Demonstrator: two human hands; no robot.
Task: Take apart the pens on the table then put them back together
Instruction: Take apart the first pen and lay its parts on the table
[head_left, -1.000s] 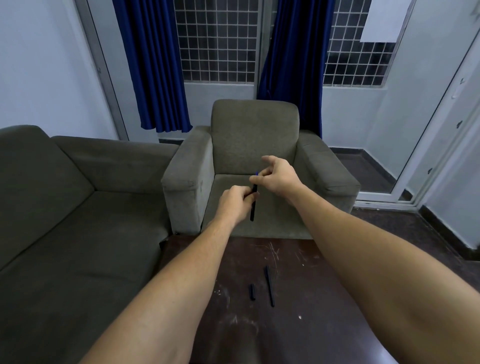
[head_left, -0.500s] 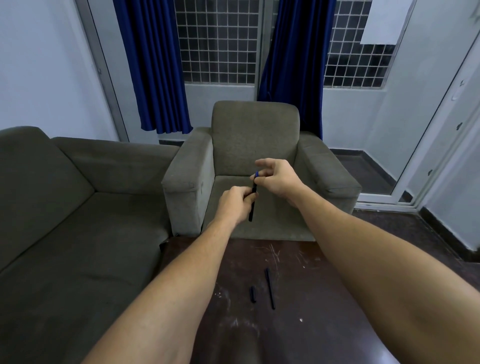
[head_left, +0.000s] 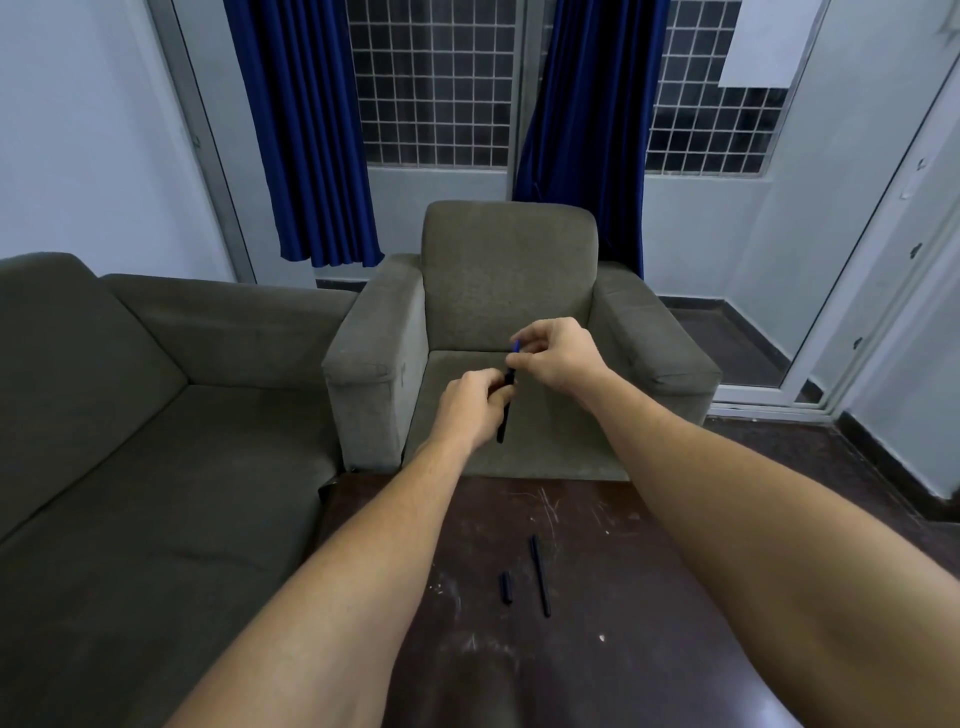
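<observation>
I hold a dark pen barrel (head_left: 503, 415) upright in front of the armchair, my left hand (head_left: 470, 405) wrapped around its upper part. My right hand (head_left: 558, 353) pinches a small blue piece (head_left: 516, 346) at the barrel's top end with thumb and forefinger. Whether the blue piece is still seated in the barrel is hidden by my fingers. Down on the dark brown table (head_left: 597, 649) lie a short black cap (head_left: 505, 587) and, just right of it, a long thin black pen part (head_left: 540, 576), both untouched.
A grey armchair (head_left: 509, 291) stands right behind the table's far edge. A grey sofa (head_left: 156, 415) fills the left side, touching the table's left edge. Blue curtains (head_left: 311, 130) and a barred window are behind. A white door frame (head_left: 857, 260) is on the right.
My right hand's fingers have curled in and closed tighter on the blue top piece. The left hand and barrel have stayed nearly still. The parts on the table have not moved.
</observation>
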